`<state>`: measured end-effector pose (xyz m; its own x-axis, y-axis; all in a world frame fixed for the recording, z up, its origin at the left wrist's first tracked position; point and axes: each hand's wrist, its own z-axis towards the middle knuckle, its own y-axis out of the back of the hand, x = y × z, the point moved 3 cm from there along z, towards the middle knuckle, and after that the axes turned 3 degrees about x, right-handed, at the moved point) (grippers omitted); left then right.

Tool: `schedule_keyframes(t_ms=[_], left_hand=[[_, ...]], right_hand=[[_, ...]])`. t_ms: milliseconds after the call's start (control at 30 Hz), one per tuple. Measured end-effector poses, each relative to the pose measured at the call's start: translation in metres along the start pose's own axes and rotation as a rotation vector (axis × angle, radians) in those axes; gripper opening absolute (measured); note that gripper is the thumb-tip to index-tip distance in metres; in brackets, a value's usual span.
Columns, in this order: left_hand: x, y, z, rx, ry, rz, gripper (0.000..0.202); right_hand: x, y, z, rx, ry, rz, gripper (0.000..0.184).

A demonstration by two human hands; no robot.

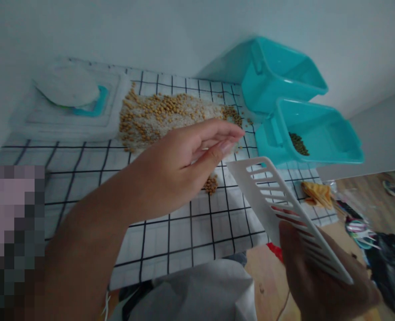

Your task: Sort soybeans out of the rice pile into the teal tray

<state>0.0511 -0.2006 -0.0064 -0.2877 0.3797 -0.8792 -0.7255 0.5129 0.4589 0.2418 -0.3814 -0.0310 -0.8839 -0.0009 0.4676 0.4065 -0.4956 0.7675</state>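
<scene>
My left hand [189, 160] reaches over the checked cloth with its fingers stretched out and slightly curved, the thumb apart from them. Nothing shows in it. My right hand [320, 267] grips a white slotted plastic scoop [254, 187], which is held tilted, its far edge just right of my left fingertips. Behind my left hand spreads a layer of white rice grains [184, 118] mixed with yellow soybeans [167, 104]; my hand hides part of it. Darker beans [232, 115] lie at its right end. A small heap of soybeans [211, 183] sits below my left thumb.
Two turquoise bins [327, 111] [254, 84] stand at the right; the nearer holds greenish pellets or beans [298, 144]. At the left is a clear lidded box [37, 127] with a whitish bag [68, 84] on top. An orange cloth [316, 194] lies near the table's right edge.
</scene>
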Motion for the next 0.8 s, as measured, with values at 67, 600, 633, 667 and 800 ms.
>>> schedule_keyframes(t_ms=[67, 600, 633, 667, 800], left_hand=[[0.006, 0.004, -0.006, -0.036, 0.033, 0.009, 0.034], [0.020, 0.014, -0.064, -0.063, 0.155, 0.113, 0.031], [0.021, 0.015, -0.067, -0.066, 0.157, 0.115, 0.031], [0.022, 0.017, -0.070, -0.070, 0.160, 0.116, 0.031], [0.028, 0.022, -0.077, -0.085, 0.175, 0.124, 0.030]], right_hand=[[-0.021, 0.008, 0.002, -0.020, -0.008, 0.004, 0.024], [-0.039, -0.007, 0.066, 0.166, -0.154, 0.049, 0.026], [-0.038, -0.009, 0.067, 0.162, -0.164, 0.042, 0.027], [-0.038, -0.011, 0.068, 0.160, -0.170, 0.027, 0.029], [-0.033, -0.017, 0.073, 0.131, -0.182, -0.027, 0.034]])
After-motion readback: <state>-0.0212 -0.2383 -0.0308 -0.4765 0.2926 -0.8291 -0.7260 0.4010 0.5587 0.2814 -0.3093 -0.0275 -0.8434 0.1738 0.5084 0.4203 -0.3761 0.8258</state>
